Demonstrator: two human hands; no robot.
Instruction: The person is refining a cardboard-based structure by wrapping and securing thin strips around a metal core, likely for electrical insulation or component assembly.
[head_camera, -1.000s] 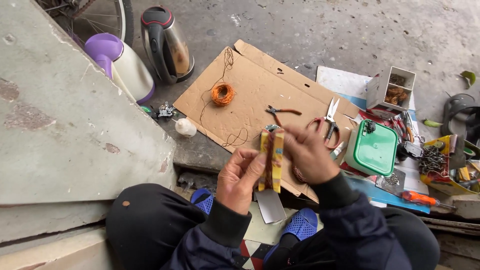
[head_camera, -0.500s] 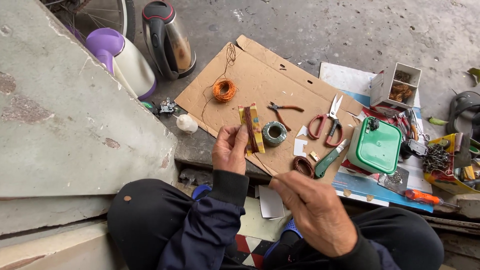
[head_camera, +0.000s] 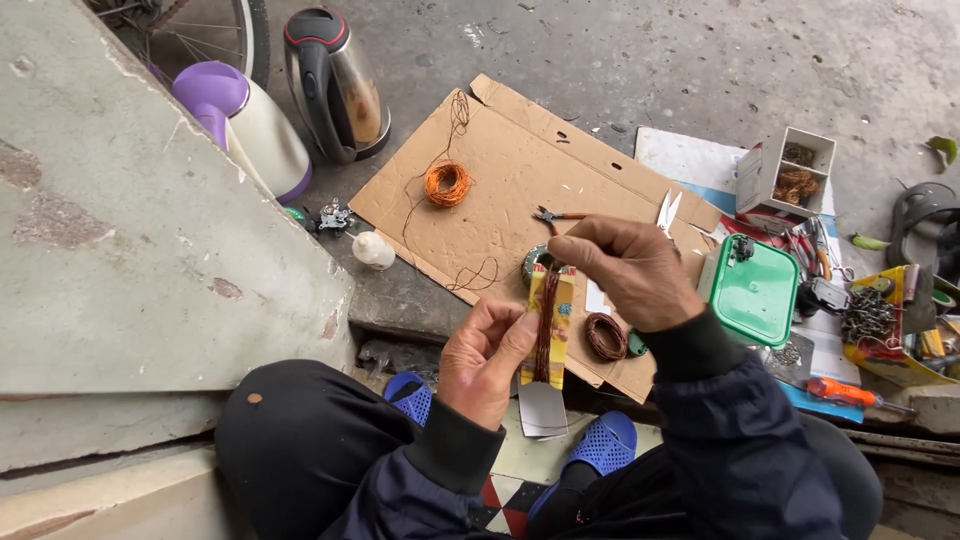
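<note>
Both hands grip: left hand (head_camera: 487, 362) clasps the stiff, light yellow card (head_camera: 551, 330); right hand (head_camera: 627, 271) pinches thin, kink-prone copper wire (head_camera: 546, 320).

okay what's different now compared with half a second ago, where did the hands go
The right hand came back up from the lap to the top of the yellow card wound with copper wire, pinching there. The left hand kept hold of the card and brought it nearer the body. The orange wire coil and green box stayed put.
</note>
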